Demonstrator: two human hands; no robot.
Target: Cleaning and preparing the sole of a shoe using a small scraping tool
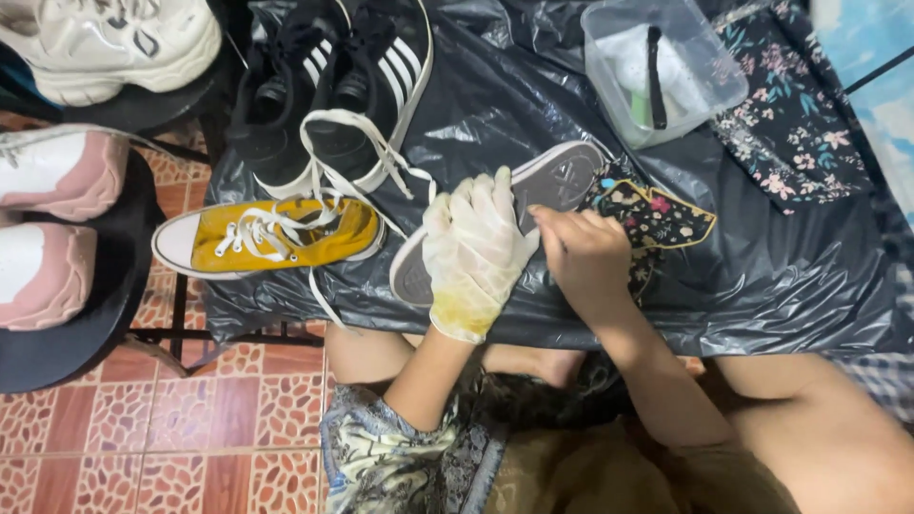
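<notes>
Head view, looking down on a work surface.

- Black plastic sheet (781, 276), draped over the table; spanned centre and right of frame.
- Black sneakers with white stripes (333, 86), upper centre-left, a loose white lace (381, 157) trailing below them.
- Yellow canvas sneaker (271, 235), left of centre, lying on its side, toe toward the left edge.
- Overturned sneaker (557, 176), centre of frame, grey sole up; long axis ran from lower left to upper right.
- Clear plastic tub (666, 67), upper right, with a brush inside.
- Floral cloth (657, 221), just right of the overturned sneaker, partly under the bare hand.
- Left hand (476, 252), in a stained white glove, laid flat across the sole near its middle, fingers spread, pressing rather than clasping.
- Right hand (586, 257), bare, fingers curled at the sole's lower right edge; contents, if any, could not be told.

Both hands on the sneaker's lower flank; heel and toe projected past them.
</notes>
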